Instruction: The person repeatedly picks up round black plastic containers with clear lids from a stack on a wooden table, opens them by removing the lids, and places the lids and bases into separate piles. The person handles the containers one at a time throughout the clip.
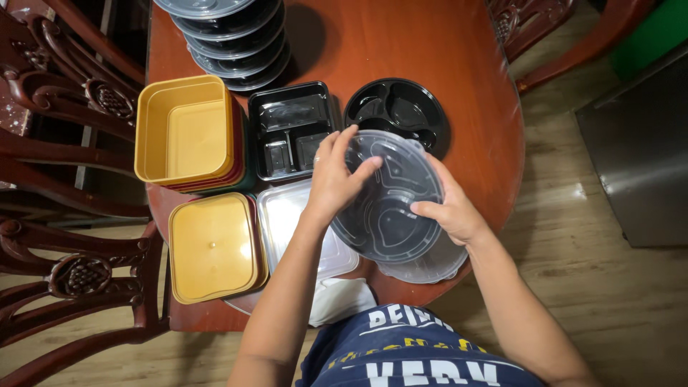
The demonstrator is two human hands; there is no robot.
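Observation:
Both my hands hold a round clear plastic lid (390, 208) above the near edge of a red-brown wooden table (423, 50). My left hand (333, 179) grips its left rim, fingers curled over the top. My right hand (448, 211) pinches its right rim. Under the lid lies a stack of more round clear lids (430, 265). Just beyond stands a black round compartment tray (398, 111).
A black rectangular compartment tray (290, 129) sits left of the round one, and rectangular clear lids (283, 215) lie below it. Yellow containers (186, 132) and yellow lids (215, 247) fill the left side. Stacked lidded round containers (233, 39) stand at the far end. Carved wooden chairs (64, 107) surround the table.

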